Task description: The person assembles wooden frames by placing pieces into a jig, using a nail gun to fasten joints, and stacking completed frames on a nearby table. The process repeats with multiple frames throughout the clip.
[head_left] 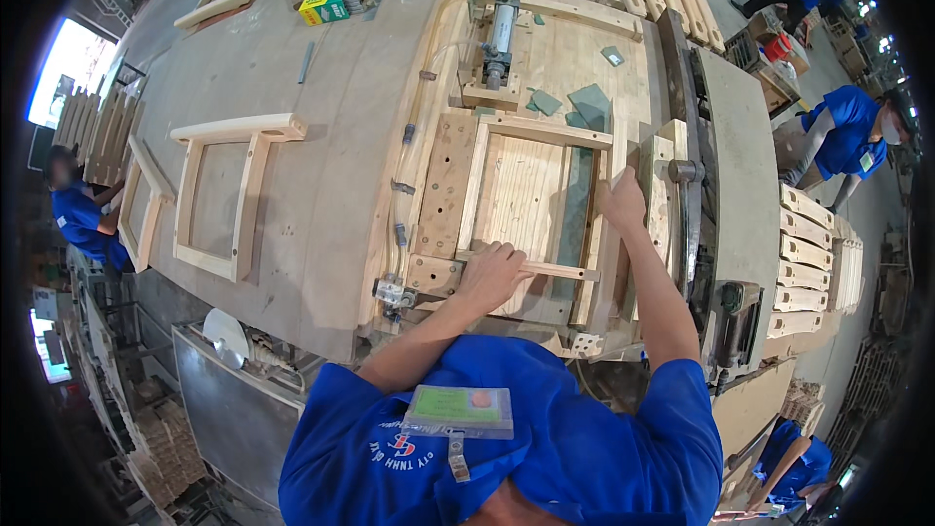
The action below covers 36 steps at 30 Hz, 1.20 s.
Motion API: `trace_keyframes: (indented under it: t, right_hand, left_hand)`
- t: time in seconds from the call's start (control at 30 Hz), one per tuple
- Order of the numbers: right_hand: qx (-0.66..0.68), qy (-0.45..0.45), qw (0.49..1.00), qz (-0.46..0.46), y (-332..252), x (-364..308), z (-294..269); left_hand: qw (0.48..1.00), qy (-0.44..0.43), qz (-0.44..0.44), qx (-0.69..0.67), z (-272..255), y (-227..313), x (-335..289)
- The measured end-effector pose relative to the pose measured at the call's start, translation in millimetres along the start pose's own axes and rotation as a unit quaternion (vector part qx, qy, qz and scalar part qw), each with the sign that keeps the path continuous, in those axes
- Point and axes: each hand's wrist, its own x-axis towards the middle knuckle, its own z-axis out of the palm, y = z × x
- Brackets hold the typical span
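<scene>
A rectangular wooden frame (474, 190) lies in a wooden clamping jig (443, 185) on the bench in front of me. My left hand (494, 278) has its fingers curled over the frame's near crosspiece (560, 271), close to the left corner. Higher up, my right hand (621, 203) grips the frame's right side, with part of its fingers hidden. Beyond the far rail a pneumatic cylinder (502, 39) is mounted on the jig. A small metal air valve (392, 292) sits at the jig's near left corner. Pieces of green sandpaper (589, 102) lie past the frame.
To the left, a similar wooden frame (243, 205) rests on the tabletop (331, 156), with another frame (146, 205) beside it. A green and yellow box (324, 6) stands farther back. Slotted wooden slats (804, 248) are stacked at right. Co-workers (842, 136) in blue stand around.
</scene>
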Motion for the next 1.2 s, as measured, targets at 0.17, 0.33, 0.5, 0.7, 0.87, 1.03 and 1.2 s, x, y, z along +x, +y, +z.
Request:
trace_keyframes:
  t: [0.17,0.33,0.5,0.7,0.87,1.03,1.2]
  right_hand:
    - [-0.043,0.046,0.997,-0.041,-8,-6,7]
    - [-0.079,0.086,0.993,-0.027,0,0,20]
    - [-0.090,0.166,0.974,-0.127,-11,-48,22]
    - [-0.089,0.001,0.949,-0.302,-17,-180,70]
    - [-0.116,-0.013,0.950,-0.289,-25,-203,65]
    - [-0.110,0.001,0.951,-0.290,-26,-200,68]
    - [-0.111,-0.019,0.951,-0.289,-31,-196,61]
  left_hand:
    - [0.999,0.035,-0.005,0.019,0,-1,-2]
    - [0.998,0.037,0.022,0.039,2,5,4]
    - [0.997,0.046,0.021,0.055,2,0,0]
    - [0.999,0.034,0.019,0.011,-3,-4,-9]
    - [0.956,0.238,0.102,0.138,-91,-18,-57]
    - [0.955,0.264,0.018,0.130,-101,-26,-56]
    - [0.934,0.351,0.016,0.062,-101,-26,-37]
